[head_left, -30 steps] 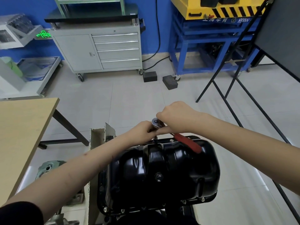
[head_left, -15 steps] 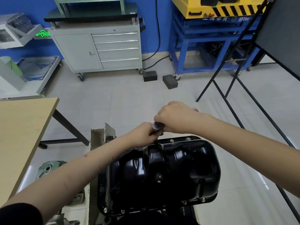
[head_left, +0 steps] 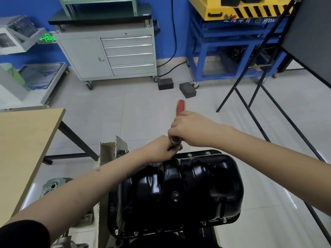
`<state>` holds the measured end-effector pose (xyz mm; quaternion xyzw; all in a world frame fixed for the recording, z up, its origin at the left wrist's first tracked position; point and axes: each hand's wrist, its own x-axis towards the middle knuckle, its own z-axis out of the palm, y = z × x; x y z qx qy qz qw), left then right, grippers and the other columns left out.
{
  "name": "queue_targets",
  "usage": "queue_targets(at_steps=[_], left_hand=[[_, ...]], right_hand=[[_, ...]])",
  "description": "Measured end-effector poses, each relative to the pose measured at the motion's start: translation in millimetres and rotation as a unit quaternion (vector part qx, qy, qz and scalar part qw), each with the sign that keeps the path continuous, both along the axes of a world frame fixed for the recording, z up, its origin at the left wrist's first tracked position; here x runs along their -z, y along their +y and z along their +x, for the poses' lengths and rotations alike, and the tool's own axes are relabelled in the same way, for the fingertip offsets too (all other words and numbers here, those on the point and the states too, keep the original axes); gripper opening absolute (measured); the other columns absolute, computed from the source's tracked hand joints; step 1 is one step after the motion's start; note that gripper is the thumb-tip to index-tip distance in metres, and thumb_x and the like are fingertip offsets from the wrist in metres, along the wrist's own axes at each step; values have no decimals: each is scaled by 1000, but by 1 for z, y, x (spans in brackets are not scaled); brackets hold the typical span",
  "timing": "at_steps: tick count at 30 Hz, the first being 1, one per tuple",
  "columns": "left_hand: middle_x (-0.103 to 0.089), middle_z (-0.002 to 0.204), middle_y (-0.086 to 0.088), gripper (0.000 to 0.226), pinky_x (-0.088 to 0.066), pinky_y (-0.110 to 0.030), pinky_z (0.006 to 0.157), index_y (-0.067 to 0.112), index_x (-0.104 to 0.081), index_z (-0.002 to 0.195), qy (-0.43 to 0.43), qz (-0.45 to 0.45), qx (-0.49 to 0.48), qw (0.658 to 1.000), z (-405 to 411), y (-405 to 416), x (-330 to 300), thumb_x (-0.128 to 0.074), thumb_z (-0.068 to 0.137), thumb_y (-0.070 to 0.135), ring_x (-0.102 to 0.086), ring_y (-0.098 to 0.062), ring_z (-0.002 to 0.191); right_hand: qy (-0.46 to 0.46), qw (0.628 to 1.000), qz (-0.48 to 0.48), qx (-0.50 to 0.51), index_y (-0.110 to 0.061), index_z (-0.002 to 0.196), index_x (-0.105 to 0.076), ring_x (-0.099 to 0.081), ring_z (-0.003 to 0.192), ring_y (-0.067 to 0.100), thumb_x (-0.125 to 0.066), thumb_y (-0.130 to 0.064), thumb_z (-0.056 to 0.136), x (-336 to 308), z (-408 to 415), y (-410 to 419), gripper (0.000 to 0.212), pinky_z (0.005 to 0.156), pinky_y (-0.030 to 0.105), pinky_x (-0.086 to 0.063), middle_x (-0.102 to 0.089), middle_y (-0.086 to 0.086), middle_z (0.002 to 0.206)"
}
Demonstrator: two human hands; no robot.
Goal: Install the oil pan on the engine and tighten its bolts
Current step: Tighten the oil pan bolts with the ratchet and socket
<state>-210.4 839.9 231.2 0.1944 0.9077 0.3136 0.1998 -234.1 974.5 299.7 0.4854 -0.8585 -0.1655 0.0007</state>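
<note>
A glossy black oil pan [head_left: 180, 192] sits on the engine below me, with bolts [head_left: 189, 155] showing along its far and near flanges. At the pan's far edge a ratchet wrench stands on a bolt; its chrome head [head_left: 176, 140] shows between my hands and its red handle [head_left: 179, 107] points away from me. My right hand [head_left: 192, 130] grips the handle close to the head. My left hand [head_left: 161, 149] holds the socket shaft just under the head, fingers curled round it. The bolt under the socket is hidden.
A wooden table [head_left: 23, 149] stands at the left, its black leg [head_left: 75, 138] reaching toward the engine stand's cream bracket [head_left: 111, 149]. A black tripod frame [head_left: 268, 111] stands at the right. A grey wheeled cabinet [head_left: 111, 56] and two black blocks [head_left: 165, 83] lie across the tiled floor.
The red handle swung from pointing toward me at the right, over the pan, round to pointing away. My right hand turned with it; my left hand stayed on the socket.
</note>
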Motion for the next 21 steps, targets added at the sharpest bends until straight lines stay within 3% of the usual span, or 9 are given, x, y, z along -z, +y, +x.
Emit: queue_targets(at_steps=[3, 5, 7, 8, 11, 14, 16, 18, 21], left_hand=[[-66, 92, -16, 26, -46, -29, 79, -1, -60, 102, -13, -3, 1, 1000, 0, -1, 0, -40, 96, 16, -60, -26, 86], [-56, 65, -4, 27, -40, -12, 57, -3, -55, 85, -8, -16, -18, 1000, 1, -4, 2, -42, 96, 19, -51, -16, 60], [-43, 55, 1, 27, -32, -15, 48, 3, -46, 73, 0, -26, -29, 999, 3, -5, 3, -44, 95, 19, -39, -16, 53], [-46, 57, -4, 28, -32, -18, 49, 3, -46, 74, 5, -26, -25, 999, 2, -4, 3, -43, 96, 20, -41, -21, 57], [-65, 89, -20, 26, -45, -36, 76, -2, -59, 99, -9, -17, 8, 1000, -1, 0, 1, -41, 96, 16, -57, -31, 84], [-64, 102, -22, 27, -44, -41, 86, -4, -58, 105, -30, -18, 33, 999, -4, 1, -2, -40, 95, 14, -58, -32, 94], [-62, 99, -26, 30, -46, -42, 83, -5, -57, 101, -45, -23, 21, 999, -4, -2, 0, -40, 95, 18, -58, -29, 87], [-58, 81, -24, 28, -44, -31, 66, -1, -53, 86, -34, -30, 3, 999, -3, -3, 1, -42, 95, 22, -47, -22, 70], [-48, 68, -9, 32, -34, -27, 57, 4, -46, 75, -25, -32, -26, 999, -1, 0, -1, -42, 96, 27, -39, -17, 62]], right_hand=[[1, 1000, 3, 4, -17, 94, -55, -55, 92, 22, -50, -23, 87, -4, 0, -1, 10, 89, 27, -33, -64, 0, 100], [-15, 999, 6, 37, -18, 85, -51, -52, 75, 23, -51, -41, 87, -6, 2, -1, 23, 76, 27, -35, -65, 3, 92], [-32, 998, 3, 63, -17, 88, -54, -55, 77, 25, -50, -45, 88, -4, 3, 0, 28, 70, 28, -34, -64, 4, 92], [-26, 998, 4, 60, -16, 93, -56, -58, 84, 25, -48, -41, 89, -3, 4, 0, 27, 71, 28, -34, -64, 3, 95], [11, 1000, -3, 8, -18, 104, -54, -52, 104, 20, -44, -22, 91, 1, 5, 3, 16, 83, 28, -33, -61, -2, 105], [26, 999, 0, -19, -19, 101, -54, -52, 104, 20, -46, -15, 87, -1, 3, 3, 16, 90, 26, -30, -62, -2, 105], [14, 1000, 0, 0, -17, 98, -55, -57, 93, 22, -50, -33, 89, -4, 2, 3, 19, 86, 26, -32, -65, 1, 99], [-13, 999, -2, 35, -14, 98, -55, -59, 85, 25, -50, -45, 88, -3, 3, 3, 33, 76, 27, -34, -64, 4, 97], [-16, 998, -16, 55, -12, 104, -53, -60, 89, 27, -47, -40, 91, 1, 4, 2, 31, 68, 29, -33, -63, 6, 101]])
